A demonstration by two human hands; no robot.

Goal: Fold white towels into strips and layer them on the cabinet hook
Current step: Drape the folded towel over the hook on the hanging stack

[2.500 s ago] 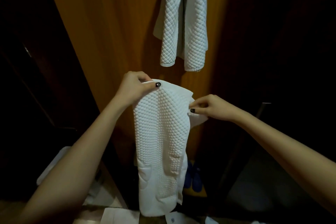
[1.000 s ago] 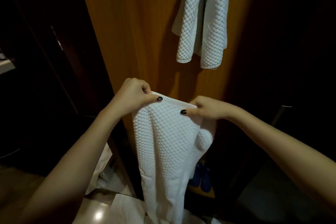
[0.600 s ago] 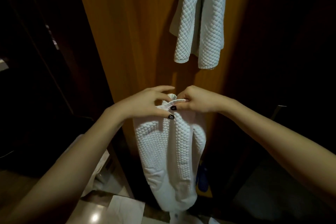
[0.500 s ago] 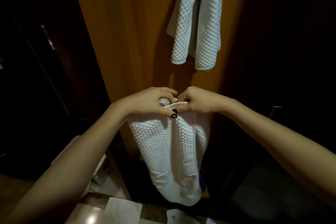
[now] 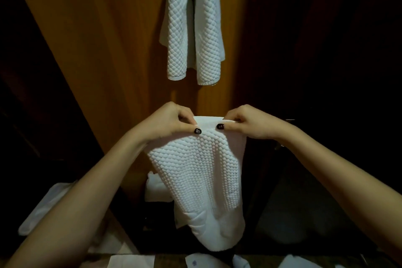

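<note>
Well, sheets (image 5: 130, 262): pale, cut off at the bottom edge, too dim to identify.
Towel (image 5: 195, 169): folded narrow, hanging between the hands; its rear layers are hidden.
Left hand (image 5: 167, 123): fingers (image 5: 185, 113) curled, pinching the towel's top left corner.
Right hand (image 5: 250, 123): pinching the top right corner, level with the left.
Cabinet (image 5: 108, 50): orange panel behind.
Hung towel (image 5: 193, 28): draped against the cabinet, top cut off.

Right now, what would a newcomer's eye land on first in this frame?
The white waffle towel at centre, hanging from its top edge, pinched by the left hand and right hand. Above it, a second towel hangs against the orange wooden cabinet panel.
</note>
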